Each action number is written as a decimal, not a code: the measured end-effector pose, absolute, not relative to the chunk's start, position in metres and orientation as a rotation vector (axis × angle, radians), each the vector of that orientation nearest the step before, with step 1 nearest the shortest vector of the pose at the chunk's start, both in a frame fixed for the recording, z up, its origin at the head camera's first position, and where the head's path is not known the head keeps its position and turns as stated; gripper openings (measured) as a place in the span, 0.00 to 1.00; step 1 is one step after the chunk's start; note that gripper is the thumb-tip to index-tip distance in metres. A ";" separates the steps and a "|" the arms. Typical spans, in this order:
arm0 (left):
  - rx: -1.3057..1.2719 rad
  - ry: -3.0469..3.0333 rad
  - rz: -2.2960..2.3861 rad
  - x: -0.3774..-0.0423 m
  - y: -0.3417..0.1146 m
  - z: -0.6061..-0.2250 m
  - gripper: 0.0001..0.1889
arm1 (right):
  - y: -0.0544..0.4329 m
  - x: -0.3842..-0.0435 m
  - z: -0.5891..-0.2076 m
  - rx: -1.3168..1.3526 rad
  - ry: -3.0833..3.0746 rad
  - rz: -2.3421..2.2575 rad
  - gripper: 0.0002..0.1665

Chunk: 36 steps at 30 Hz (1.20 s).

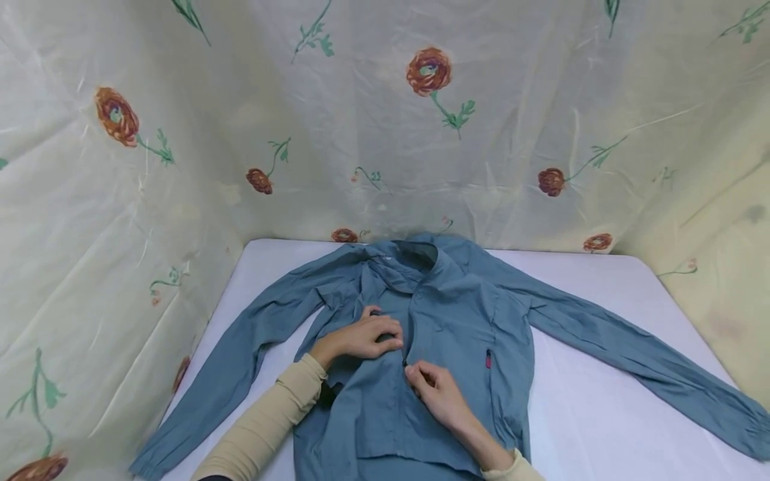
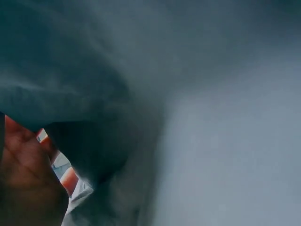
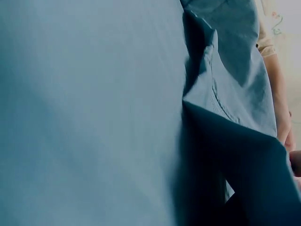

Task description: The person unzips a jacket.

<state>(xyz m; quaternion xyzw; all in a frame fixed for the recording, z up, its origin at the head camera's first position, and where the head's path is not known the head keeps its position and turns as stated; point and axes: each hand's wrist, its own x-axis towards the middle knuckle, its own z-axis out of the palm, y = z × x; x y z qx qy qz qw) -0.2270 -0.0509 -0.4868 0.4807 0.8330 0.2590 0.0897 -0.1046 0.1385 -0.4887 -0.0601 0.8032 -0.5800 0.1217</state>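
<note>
A blue-grey zip-front jacket (image 1: 457, 314) lies face up with both sleeves spread out. Its front is closed below and parted toward the collar. My right hand (image 1: 438, 393) pinches the small dark zipper pull (image 1: 405, 364) at the middle of the front. Just above it, my left hand (image 1: 368, 336) grips the jacket's front edge with curled fingers. Close-up cloth fills most of the left wrist view, the palm (image 2: 28, 174) showing at lower left. Jacket folds (image 3: 225, 84) fill most of the right wrist view and hide much of the right hand.
Under the jacket is a white table (image 1: 601, 387). A cream curtain (image 1: 361, 100) with printed flowers encloses the back and both sides. On the jacket's right front, a side pocket has a red zipper tab (image 1: 488, 361). One long sleeve (image 1: 650, 354) reaches the table's right edge.
</note>
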 end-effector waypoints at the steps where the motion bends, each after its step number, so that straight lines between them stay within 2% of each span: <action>1: 1.429 2.481 0.770 -0.227 -0.052 -0.488 0.11 | 0.138 -0.103 -0.489 -0.171 2.335 -1.696 0.24; 18: 1.410 2.509 0.794 -0.236 -0.062 -0.493 0.10 | 0.139 -0.093 -0.493 -0.230 2.261 -1.700 0.27; 30: 1.374 2.541 0.788 -0.242 -0.069 -0.493 0.11 | 0.138 -0.086 -0.480 -0.191 2.196 -1.681 0.22; 36: 1.358 2.621 0.718 -0.234 -0.065 -0.484 0.09 | 0.139 -0.086 -0.487 -0.213 2.225 -1.673 0.24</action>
